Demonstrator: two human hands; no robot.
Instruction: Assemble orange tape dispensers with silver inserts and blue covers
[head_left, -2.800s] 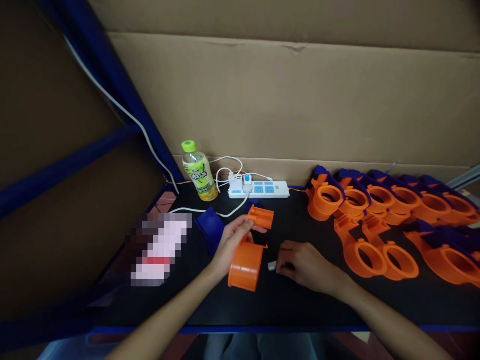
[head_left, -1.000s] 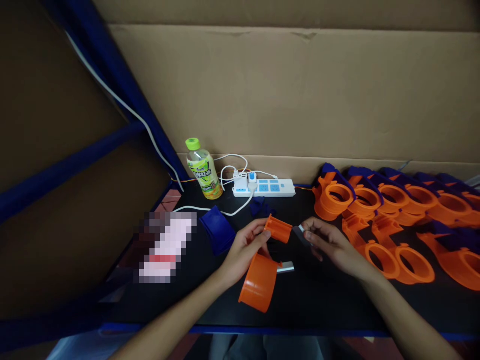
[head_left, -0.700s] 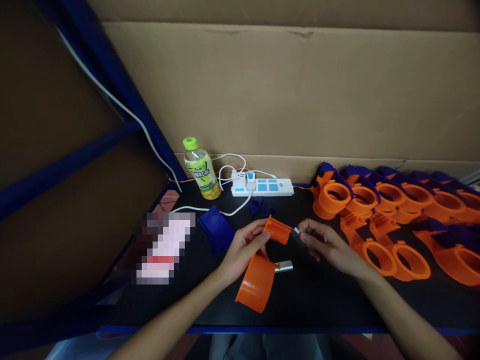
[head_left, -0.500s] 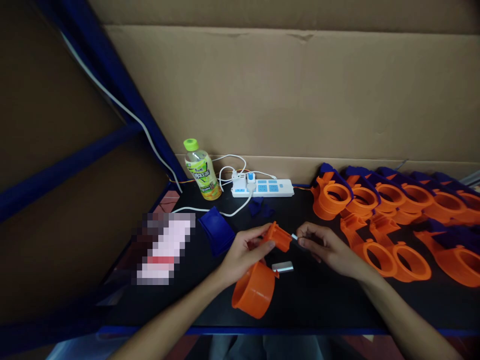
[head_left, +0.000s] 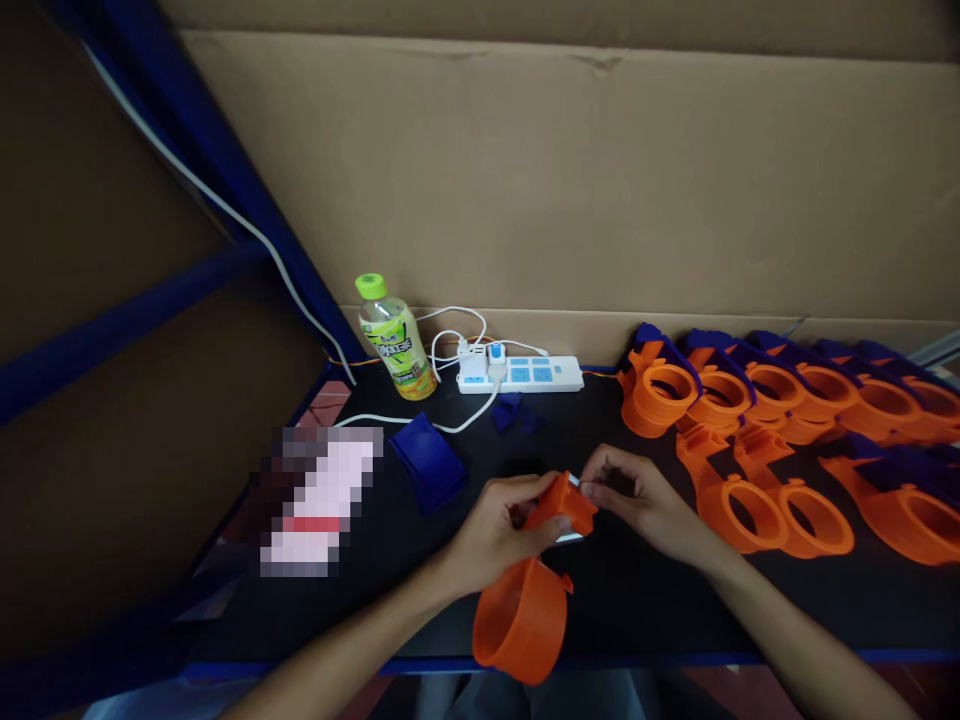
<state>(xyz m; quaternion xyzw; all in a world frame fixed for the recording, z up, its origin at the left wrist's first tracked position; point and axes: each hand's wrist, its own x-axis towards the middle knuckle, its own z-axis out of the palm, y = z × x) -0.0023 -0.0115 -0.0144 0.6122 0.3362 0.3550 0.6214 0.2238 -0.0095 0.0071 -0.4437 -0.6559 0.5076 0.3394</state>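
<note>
My left hand (head_left: 487, 530) is closed around the upper, blocky end of an orange plastic part (head_left: 523, 622), whose wide ring hangs below toward the table's front edge. Pinched in the fingertips of my right hand (head_left: 641, 500) is a small white ridged piece (head_left: 574, 480), at the top edge of the blocky end. Whether it sits inside the orange part or only touches it, I cannot tell. A flat silvery-white bar (head_left: 571, 538) lies on the black table (head_left: 637, 610), mostly hidden behind the orange part.
Several orange rings with dark blue pieces (head_left: 660, 395) line the right side; two plain orange parts (head_left: 814, 520) lie before them. A power strip (head_left: 540, 374), a drink bottle (head_left: 397, 345), dark blue flat pieces (head_left: 427, 462) and blue scraps (head_left: 514, 412) are farther back. Cardboard (head_left: 562, 190) stands behind.
The white piece in my right hand has gone from beside the orange part to its top edge. My left hand has tilted the part and moved it slightly right and nearer.
</note>
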